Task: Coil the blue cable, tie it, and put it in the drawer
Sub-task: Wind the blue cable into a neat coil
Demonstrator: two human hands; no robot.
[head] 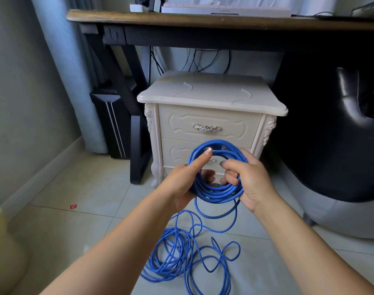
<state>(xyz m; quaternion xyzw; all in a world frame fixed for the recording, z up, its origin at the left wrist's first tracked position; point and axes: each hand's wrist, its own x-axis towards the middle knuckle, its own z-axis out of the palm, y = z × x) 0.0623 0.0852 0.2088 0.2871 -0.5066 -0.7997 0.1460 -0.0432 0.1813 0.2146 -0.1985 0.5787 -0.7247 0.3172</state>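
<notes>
Your left hand (179, 184) and right hand (252, 182) hold up a coil of the blue cable (217, 193) in front of a cream nightstand (211, 96). The left grip closes round the coil's left side, with the thumb stretched up along the strands and fingertips showing through the ring. The right grip curls round the right side, its fingers hooked through the middle and its thumb lying over the top.

The coil stands roughly upright, clear of the floor and level with the lower drawer (175, 152), which it partly hides. That drawer and the top drawer (207, 124), with its silver handle, are both closed. From the coil's underside the cable runs down to the tiled floor (75, 241), where the rest lies in loose loops (173, 258) between your forearms.

The nightstand sits under a dark wooden counter (181, 19), with black wires hanging behind it. A black computer tower (111, 124) stands to its left, next to a blue curtain (60, 60). A black padded chair (341, 145) is to its right. A small red scrap (73, 206) lies on the tiles at the left.
</notes>
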